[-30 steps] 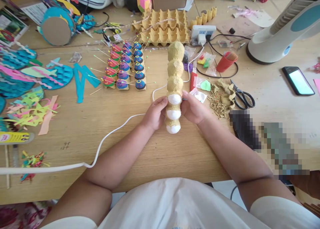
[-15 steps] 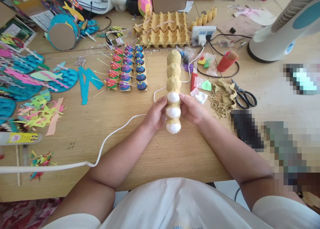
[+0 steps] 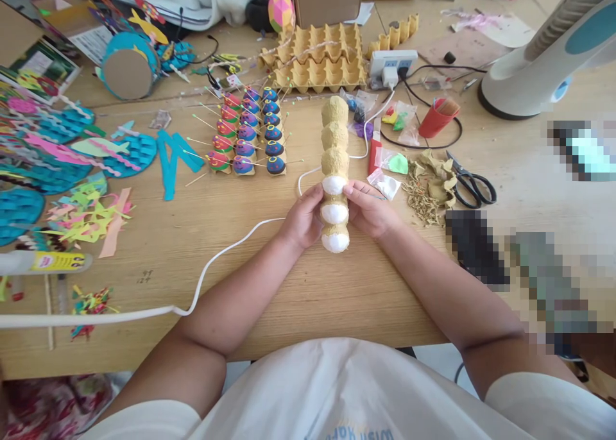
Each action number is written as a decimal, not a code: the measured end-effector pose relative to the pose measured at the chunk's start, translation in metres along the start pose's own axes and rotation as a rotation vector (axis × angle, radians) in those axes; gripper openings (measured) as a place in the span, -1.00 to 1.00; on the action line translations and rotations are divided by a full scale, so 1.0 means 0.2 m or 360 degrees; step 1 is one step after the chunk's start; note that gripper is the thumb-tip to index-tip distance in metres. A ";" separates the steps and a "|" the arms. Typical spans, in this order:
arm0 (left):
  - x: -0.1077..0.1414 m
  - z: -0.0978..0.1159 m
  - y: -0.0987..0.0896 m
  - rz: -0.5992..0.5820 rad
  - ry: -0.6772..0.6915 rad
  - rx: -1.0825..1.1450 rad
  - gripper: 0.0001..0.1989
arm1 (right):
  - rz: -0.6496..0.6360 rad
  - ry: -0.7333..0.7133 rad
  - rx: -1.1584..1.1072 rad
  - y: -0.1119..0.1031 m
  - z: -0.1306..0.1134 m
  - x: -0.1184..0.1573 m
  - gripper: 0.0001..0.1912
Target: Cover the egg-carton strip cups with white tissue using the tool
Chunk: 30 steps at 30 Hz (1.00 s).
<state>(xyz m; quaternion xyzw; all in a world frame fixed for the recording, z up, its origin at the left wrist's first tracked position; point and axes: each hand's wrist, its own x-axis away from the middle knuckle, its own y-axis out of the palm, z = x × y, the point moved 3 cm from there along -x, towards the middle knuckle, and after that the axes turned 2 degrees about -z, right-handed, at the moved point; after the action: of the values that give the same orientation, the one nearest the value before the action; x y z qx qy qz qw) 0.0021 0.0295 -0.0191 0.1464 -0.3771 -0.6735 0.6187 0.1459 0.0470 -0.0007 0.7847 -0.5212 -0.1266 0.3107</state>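
Holding is done by both hands, with the egg-carton strip (image 3: 335, 164) as clock centre, raised over the near half of the table (image 3: 269, 286), long axis running 12 to 6; six bumps seen, the three toward 12 plain tan, the three toward 6 capped in white; left edge gripped by the left hand (image 3: 304, 219) at 8 o'clock, thumb along the side; right edge gripped by the right hand (image 3: 374, 210) at 4 o'clock, thumb laid by the highest white cap; undersides of the fingers hidden; painted bump rows (image 3: 246, 132), stuck with thin pins, are stood at 10 o'clock; egg trays (image 3: 320, 55) at 12; power strip (image 3: 393, 61) at 1, with a white plug fitted; red cup (image 3: 439, 117), tilted, at 2; carton scraps (image 3: 445, 186) and black-handled scissors (image 3: 476, 188) placed together at 3; small clear bags (image 3: 385, 183) seen just beside the right hand; blue paper strips (image 3: 169, 164) and, farther out, coloured paper shreds (image 3: 86, 212) are spread around 9; glue bottle (image 3: 60, 262) between 8 and 9.
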 end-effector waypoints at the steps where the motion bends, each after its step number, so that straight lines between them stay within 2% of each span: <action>1: 0.00 0.00 0.00 -0.0012 0.0004 0.0008 -0.77 | 0.0003 -0.0012 -0.0002 0.00 0.00 0.00 -0.51; 9: 0.00 0.00 0.01 -0.0041 -0.0008 0.0072 -0.81 | 0.0081 -0.0113 0.0084 0.00 0.02 0.00 -0.51; 17: 0.01 0.01 0.03 0.0057 0.0009 -0.0053 -0.79 | 0.0046 -0.0017 0.0125 -0.03 0.03 -0.01 -0.52; 21: 0.01 0.02 0.05 0.0032 0.0023 -0.0107 -0.80 | 0.0040 0.0016 0.0168 -0.03 0.03 -0.01 -0.54; 30: 0.02 0.02 0.07 0.0041 0.0066 -0.0028 -0.79 | 0.0131 -0.0110 0.0110 -0.03 0.05 -0.02 -0.55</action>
<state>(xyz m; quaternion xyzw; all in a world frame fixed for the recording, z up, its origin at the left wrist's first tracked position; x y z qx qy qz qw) 0.0090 0.0285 -0.0056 0.1500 -0.3602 -0.6656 0.6361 0.1432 0.0479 -0.0128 0.7680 -0.5675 -0.1225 0.2702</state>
